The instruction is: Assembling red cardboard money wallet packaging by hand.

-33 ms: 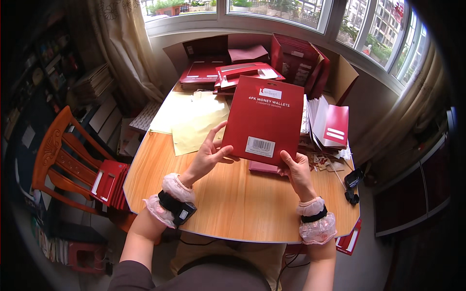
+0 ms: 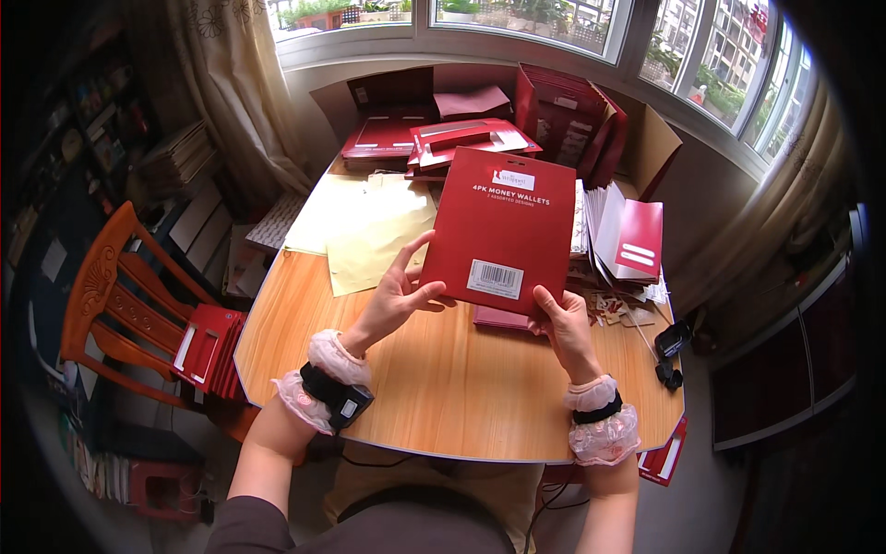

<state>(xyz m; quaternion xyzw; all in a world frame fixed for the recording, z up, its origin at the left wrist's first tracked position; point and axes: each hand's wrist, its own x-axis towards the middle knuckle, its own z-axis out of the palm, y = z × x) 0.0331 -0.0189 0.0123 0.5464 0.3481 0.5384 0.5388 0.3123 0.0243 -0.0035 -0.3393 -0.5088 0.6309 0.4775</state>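
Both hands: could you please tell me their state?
Left hand: at the lower-left corner of the red packet, grip cannot be told.
Right hand: closed on the packet's lower-right corner.

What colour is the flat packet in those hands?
The packet is deep red, seen in the head view.

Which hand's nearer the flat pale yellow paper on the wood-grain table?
Left. The left hand is by the paper's lower right edge in view, at the red rectangular packet's lower left corner; the right hand is farther right, gripping the packet's lower right corner.
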